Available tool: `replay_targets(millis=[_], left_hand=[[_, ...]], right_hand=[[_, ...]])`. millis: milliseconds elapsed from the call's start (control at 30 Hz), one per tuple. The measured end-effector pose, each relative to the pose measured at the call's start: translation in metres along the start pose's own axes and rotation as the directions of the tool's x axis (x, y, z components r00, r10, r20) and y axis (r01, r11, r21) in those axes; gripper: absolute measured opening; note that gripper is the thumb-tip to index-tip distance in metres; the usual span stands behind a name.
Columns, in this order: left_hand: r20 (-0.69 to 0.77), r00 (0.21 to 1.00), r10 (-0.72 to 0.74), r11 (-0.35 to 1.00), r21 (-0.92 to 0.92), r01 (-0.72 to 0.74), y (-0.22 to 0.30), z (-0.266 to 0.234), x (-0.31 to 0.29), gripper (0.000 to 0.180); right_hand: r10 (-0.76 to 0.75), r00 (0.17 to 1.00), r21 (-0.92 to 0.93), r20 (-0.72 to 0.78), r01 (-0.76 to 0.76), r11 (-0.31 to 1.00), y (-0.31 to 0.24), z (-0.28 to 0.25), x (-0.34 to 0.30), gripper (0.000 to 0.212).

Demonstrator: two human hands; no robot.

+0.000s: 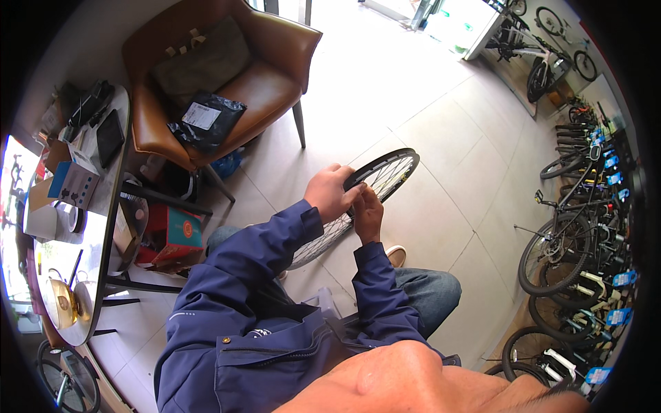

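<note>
- floor: pale tile, spread beneath wheel and furniture; hard surface, hence probable scuffing or denting of the rim in case of a drop.
- bicycles: many, ranked along the right side, well apart from both hands.
- armchair: brown, smooth-covered, ahead and to the left.
- table: at far left, pale top, crowded with boxes and small dark items.
- bicycle wheel: one, dark-rimmed, spoked; held tilted in front of the body, upper end pointing away and rightward, lower end partly behind the left sleeve. contact with floor: cannot tell. possible trouble: swinging or twisting of the free upper end, owing to two grips set close together on one stretch of rim.
- red box: low, beside the table, near the armchair.
- black parcel: pale label, lying on the armchair seat.
- left hand: back uppermost, fingers wrapped over the rim, gripping; likely fault: slipping, from a slackened hold.
- right hand: just beside the left, fingers bent and closed on the rim, tips partly hidden; likely fault: pinched thumb or fingertip, from hard pressing in so crowded a spot.
</note>
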State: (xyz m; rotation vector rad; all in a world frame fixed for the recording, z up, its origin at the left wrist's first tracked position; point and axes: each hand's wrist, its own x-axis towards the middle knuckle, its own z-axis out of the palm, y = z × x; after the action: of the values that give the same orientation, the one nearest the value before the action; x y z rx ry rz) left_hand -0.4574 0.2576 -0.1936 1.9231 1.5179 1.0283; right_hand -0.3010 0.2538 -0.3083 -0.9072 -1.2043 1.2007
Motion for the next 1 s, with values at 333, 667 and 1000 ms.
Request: replay_targets(millis=[333, 667, 1000], left_hand=[[0.034, 0.999, 0.005, 0.999, -0.044, -0.003, 0.004, -0.002, 0.000, 0.032], [-0.028, 0.999, 0.034, 0.999, 0.032, -0.033, 0.001, -0.001, -0.001, 0.032], [0.026, 0.999, 0.020, 1.000, -0.005, -0.020, 0.002, -0.001, 0.001, 0.034]], right_hand=[[-0.008, 0.978, 0.115, -0.207, 0.033, 0.993, 0.001, 0.008, 0.004, 0.024], [-0.104, 0.995, 0.036, -0.008, 0.104, 0.994, 0.008, -0.002, -0.001, 0.033], [-0.087, 0.986, -0.012, -0.144, 0.086, 0.996, 0.019, 0.004, 0.001, 0.028]])
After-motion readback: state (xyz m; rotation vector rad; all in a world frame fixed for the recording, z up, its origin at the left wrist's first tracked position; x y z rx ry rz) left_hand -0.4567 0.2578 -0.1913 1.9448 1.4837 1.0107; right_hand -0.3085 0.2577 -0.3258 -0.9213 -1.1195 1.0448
